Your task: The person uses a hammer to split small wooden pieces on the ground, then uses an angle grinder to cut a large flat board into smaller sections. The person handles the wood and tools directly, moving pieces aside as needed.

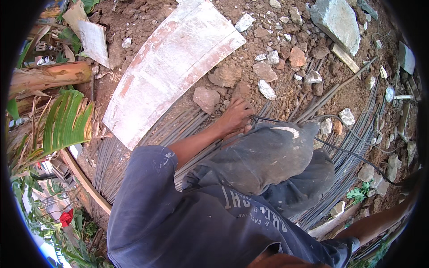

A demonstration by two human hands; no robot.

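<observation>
My left hand [239,115] is closed, fingers curled round one end of a thin dark rod [268,119], just beyond my bent knee. The rod passes behind the knee of my dusty dark trousers [263,156] and comes out on the other side as a dark length [353,154] bending down to the right. It runs to my right hand [409,182], which sits in the dark rim of the picture at the end of my outstretched right arm. Its fingers are lost in shadow. Long thin metal rods [176,125] lie in a bundle under and beside my left forearm.
More grey rods [344,174] lie to the right of my legs. A large whitish board [174,62] rests on soil ahead. Broken stones [267,89] and a big concrete block [336,24] litter the far ground. Plants with a broad green leaf [69,120] stand left, near a wooden strip [85,181].
</observation>
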